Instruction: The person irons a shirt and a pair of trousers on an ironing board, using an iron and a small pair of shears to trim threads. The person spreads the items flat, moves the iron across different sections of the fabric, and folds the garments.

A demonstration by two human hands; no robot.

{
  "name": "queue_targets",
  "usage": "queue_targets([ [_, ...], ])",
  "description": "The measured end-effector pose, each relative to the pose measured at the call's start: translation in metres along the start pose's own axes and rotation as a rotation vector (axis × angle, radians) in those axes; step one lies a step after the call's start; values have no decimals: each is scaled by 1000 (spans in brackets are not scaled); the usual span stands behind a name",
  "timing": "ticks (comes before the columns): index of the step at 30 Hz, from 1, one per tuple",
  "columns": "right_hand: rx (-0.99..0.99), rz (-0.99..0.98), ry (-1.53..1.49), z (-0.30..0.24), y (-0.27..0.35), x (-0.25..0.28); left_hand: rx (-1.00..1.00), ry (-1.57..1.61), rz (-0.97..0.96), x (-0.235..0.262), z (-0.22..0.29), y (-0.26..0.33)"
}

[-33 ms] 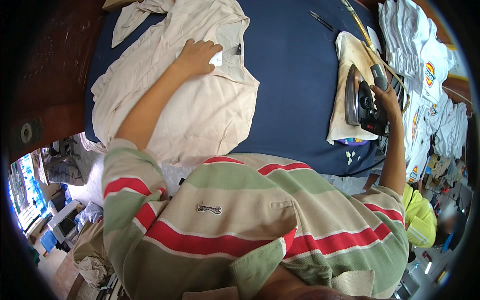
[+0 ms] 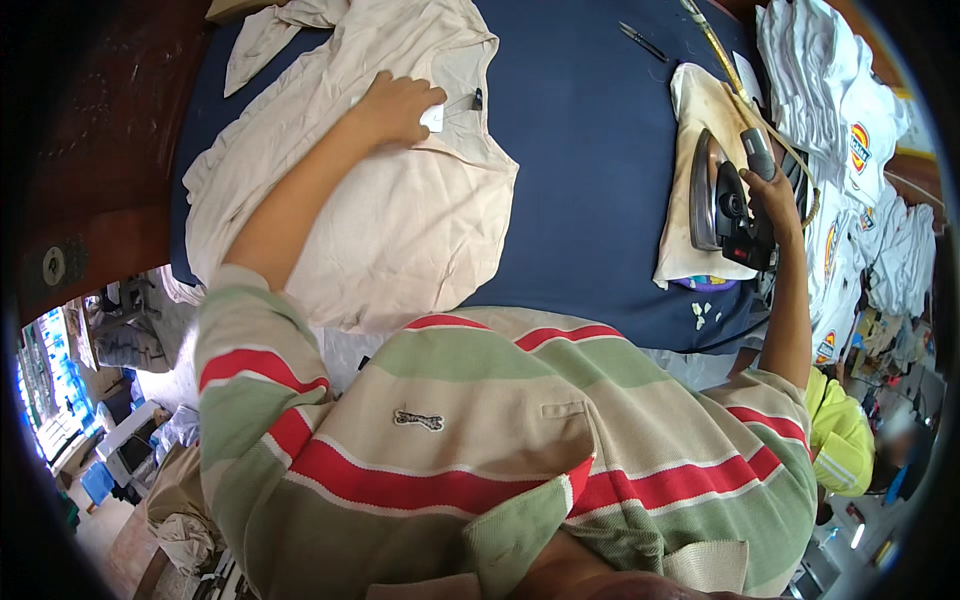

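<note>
A cream blouse (image 2: 350, 230) lies spread on a navy-covered table (image 2: 590, 150), its neckline to the right and creases across its body. Over the cloth beside the neckline, my left hand (image 2: 400, 108) has its fingers curled round a small white card (image 2: 433, 118), most of it hidden by the hand. A dark label (image 2: 478, 98) shows inside the neck opening. At the right, my right hand (image 2: 772, 195) is closed round the handle of a clothes iron (image 2: 732, 205). The iron rests on a scorched cream pad (image 2: 690, 130).
Thin dark tweezers or snips (image 2: 643, 42) lie at the far side. A cord-wrapped pole (image 2: 715, 45) runs past the pad. Stacked white shirts (image 2: 815, 85) stand at the right. Small white scraps (image 2: 700, 315) lie near the front edge. A person in a yellow-green top (image 2: 840, 430) is at lower right.
My left forearm and sleeve have shifted slightly to the left, the hand staying at the card. My right hand and the iron have not moved.
</note>
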State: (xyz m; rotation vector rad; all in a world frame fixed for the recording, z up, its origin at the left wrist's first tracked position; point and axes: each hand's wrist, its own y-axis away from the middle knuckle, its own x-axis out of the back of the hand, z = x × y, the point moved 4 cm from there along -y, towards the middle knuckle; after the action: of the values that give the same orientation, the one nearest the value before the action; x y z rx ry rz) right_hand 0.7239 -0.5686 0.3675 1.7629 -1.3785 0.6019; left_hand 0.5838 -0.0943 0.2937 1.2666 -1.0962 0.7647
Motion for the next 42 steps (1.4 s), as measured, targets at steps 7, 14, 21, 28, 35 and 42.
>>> queue_targets([
  [7, 52, -2, -65, 2, -4, -1, -323, -158, 813, 106, 58, -48],
  [14, 279, -31, 68, -23, 26, -9, 127, 295, 639, -23, 65, 44],
  [21, 634, -258, 255, -124, 58, -84, -90, 322, 463, -33, 73, 61],
  [28, 686, -448, 241, -171, 63, -125, -137, 732, 320, -25, 165, 83],
  [35, 710, -377, 307, -175, 62, -132, -35, 796, 369, -24, 203, 40],
  [42, 533, -173, 303, -130, 48, -84, 84, 353, 648, -15, 146, 51],
])
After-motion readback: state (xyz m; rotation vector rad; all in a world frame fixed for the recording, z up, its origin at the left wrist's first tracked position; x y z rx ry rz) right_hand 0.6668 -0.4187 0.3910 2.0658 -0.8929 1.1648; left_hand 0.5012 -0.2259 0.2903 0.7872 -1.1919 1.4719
